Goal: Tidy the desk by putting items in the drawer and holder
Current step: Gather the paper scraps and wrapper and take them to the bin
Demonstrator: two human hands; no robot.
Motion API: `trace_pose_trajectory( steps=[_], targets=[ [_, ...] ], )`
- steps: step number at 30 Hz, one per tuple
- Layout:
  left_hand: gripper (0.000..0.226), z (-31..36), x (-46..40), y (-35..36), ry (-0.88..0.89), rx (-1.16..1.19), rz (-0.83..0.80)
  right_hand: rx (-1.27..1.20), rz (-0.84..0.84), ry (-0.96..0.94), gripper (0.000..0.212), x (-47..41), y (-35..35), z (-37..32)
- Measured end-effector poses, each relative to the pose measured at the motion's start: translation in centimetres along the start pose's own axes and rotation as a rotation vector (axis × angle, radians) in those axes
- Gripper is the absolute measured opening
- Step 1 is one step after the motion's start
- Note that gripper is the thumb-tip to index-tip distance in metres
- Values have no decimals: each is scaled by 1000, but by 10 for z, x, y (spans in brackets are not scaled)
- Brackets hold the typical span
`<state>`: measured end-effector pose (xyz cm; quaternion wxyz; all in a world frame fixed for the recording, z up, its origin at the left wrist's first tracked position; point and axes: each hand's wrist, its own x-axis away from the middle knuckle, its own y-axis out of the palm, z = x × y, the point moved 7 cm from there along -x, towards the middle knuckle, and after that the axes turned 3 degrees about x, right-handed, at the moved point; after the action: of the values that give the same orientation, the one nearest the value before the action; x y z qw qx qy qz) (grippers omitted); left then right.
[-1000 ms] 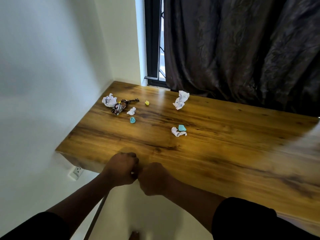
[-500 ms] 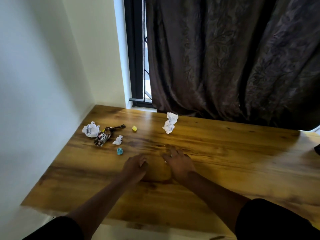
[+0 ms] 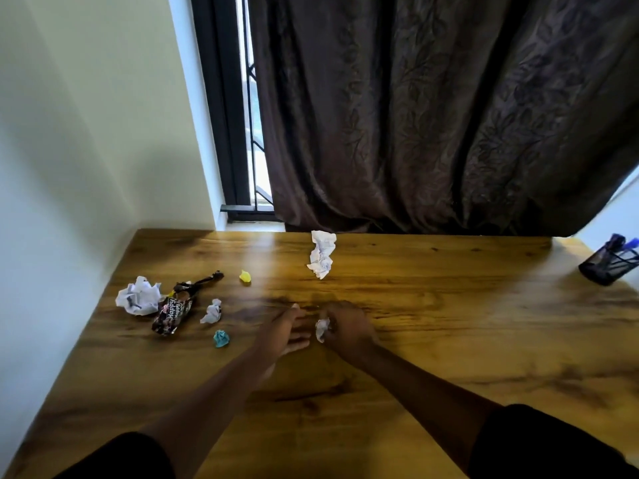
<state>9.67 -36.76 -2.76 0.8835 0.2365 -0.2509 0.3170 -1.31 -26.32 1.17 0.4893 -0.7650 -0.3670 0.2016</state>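
On the wooden desk (image 3: 449, 340), my right hand (image 3: 345, 328) curls its fingers round a small crumpled white paper (image 3: 321, 329) near the desk's middle. My left hand (image 3: 285, 331) lies just left of it with fingers straight, holding nothing. Scattered to the left are a teal paper ball (image 3: 221, 338), a small white paper scrap (image 3: 211, 312), a dark snack wrapper (image 3: 174, 311), a larger crumpled white paper (image 3: 138, 296) and a yellow scrap (image 3: 245, 276). A tall crumpled white sheet (image 3: 322, 254) stands farther back. A black mesh pen holder (image 3: 607, 264) with blue pens sits at the far right.
A white wall (image 3: 69, 167) borders the desk's left edge. A dark curtain (image 3: 432, 115) and a window frame (image 3: 224, 133) stand behind the desk. My dark sleeves fill the bottom corners.
Both hands moved from the desk's front edge forward onto its top. The right hand closed on the small white paper. The view tilted up, bringing the pen holder in at the right.
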Motion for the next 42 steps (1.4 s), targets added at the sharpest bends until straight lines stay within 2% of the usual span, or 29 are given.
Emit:
trace_pose_trajectory(
  steps=[3,5,8,10,12,14,18,22,28,31,33,37,40,42],
  targets=[
    [37,0,-6,3,-47,69,-18,-223,106,82,18,-6,0,0],
    [42,0,-7,6,-90,171,-50,-300,110,122,26,-10,3,-6],
    [47,-1,-7,3,-149,323,-28,-375,62,83,36,-15,6,-20],
    [46,0,-11,-5,-162,379,18,-428,103,71,39,-15,-3,-21],
    [48,-1,-14,-11,-159,409,12,-307,159,87,40,-12,-16,-12],
    [47,-3,-16,-16,-158,420,11,-15,133,95,44,-12,-24,-1],
    [41,1,-19,-16,-139,412,46,298,-178,105,62,-8,-5,21],
    [38,1,-19,-12,-172,406,79,298,-173,126,56,-9,8,33],
    [42,-1,-20,-4,-201,437,86,88,24,-7,27,-25,-11,20],
    [46,-4,-18,1,-201,486,68,-47,105,-138,33,-32,-25,-10],
    [47,-2,-16,4,-195,493,63,-152,60,-228,37,-36,-24,-32],
    [46,3,-13,5,-186,537,84,-161,-105,-341,44,-38,-13,-64],
    [45,8,-10,1,-165,600,58,-144,-44,-338,30,-45,-19,-66],
    [46,8,-8,-3,-142,636,22,-85,32,-280,29,-57,-23,-55]
  ],
)
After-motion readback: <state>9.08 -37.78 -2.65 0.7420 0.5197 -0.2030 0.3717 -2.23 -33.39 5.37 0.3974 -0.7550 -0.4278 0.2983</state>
